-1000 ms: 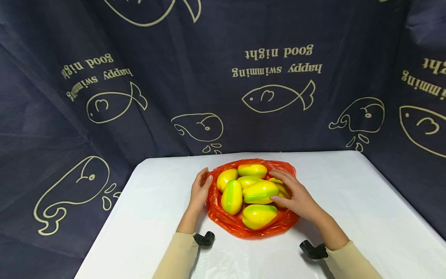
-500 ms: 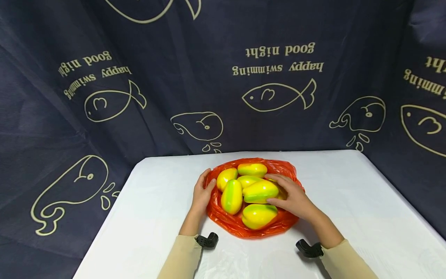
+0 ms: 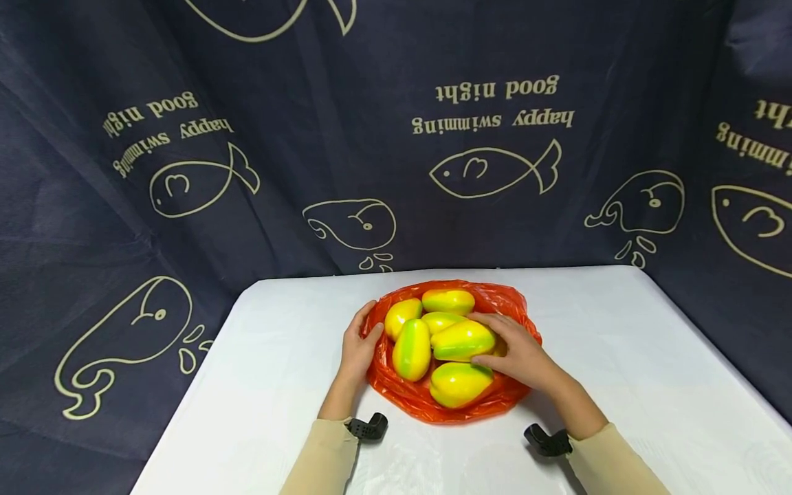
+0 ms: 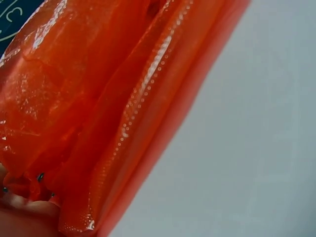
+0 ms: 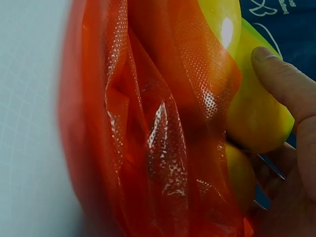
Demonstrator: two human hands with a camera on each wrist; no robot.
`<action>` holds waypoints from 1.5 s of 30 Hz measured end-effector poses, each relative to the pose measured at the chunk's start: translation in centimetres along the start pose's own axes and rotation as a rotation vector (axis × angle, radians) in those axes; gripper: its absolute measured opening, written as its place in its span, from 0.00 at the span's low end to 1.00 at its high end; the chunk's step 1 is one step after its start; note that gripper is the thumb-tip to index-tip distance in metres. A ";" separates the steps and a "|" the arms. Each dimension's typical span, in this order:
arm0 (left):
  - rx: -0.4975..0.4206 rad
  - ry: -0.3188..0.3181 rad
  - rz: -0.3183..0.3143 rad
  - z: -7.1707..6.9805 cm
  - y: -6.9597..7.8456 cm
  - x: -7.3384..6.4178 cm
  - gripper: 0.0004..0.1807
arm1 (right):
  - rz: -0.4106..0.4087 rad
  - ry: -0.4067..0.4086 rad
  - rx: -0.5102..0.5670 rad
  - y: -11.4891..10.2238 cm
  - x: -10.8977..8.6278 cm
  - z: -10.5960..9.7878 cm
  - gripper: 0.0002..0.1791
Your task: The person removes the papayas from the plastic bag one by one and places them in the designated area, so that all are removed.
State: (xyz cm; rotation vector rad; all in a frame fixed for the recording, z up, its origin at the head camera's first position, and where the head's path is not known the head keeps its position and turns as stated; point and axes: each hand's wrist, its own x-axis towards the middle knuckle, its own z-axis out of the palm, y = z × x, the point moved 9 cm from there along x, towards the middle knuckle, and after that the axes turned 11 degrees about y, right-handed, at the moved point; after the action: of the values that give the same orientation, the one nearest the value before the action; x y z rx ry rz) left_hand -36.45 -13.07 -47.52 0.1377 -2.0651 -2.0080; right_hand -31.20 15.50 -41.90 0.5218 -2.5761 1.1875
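Several glossy yellow-green mangoes lie in an opened red plastic bag [image 3: 402,399] in the head view. My right hand [image 3: 522,354] grips the mango [image 3: 463,340] at the right of the pile, thumb on its near side and fingers at the far side. In the right wrist view the thumb lies along this yellow-green mango [image 5: 256,108], with fingers beneath it. My left hand [image 3: 360,347] holds the bag's left rim, thumb inside the edge. The left wrist view shows the crumpled red bag [image 4: 108,98] beside part of the left hand [image 4: 27,219].
Other mangoes [image 3: 411,350] surround the gripped one, one of them [image 3: 459,385] just in front. The bag rests on a white-covered table [image 3: 297,330]. A dark blue curtain [image 3: 371,137] with fish drawings hangs behind. Each wrist bears a black camera mount [image 3: 369,427].
My right hand has moved left and closed round the right-hand mango. The left hand has shifted slightly right, further onto the bag's rim. The bag's right edge has spread outward a little.
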 end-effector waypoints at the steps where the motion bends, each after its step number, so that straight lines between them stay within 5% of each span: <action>1: -0.005 0.005 0.003 0.0 -0.2 0.1 0.29 | -0.002 0.001 0.000 0.0 0.1 0.0 0.41; 31: -0.039 -0.009 0.021 0.1 -0.6 0.0 0.27 | 0.051 0.054 0.078 0.5 -0.2 -0.9 0.40; 45: -0.038 0.009 0.051 -0.1 -0.4 0.0 0.22 | 0.034 0.223 0.065 0.8 -0.2 -3.5 0.40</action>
State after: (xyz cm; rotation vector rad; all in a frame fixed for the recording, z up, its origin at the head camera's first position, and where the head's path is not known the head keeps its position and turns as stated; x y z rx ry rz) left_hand -36.46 -13.17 -47.94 0.0861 -2.0032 -2.0108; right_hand -31.12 18.68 -40.32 0.3379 -2.3738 1.2666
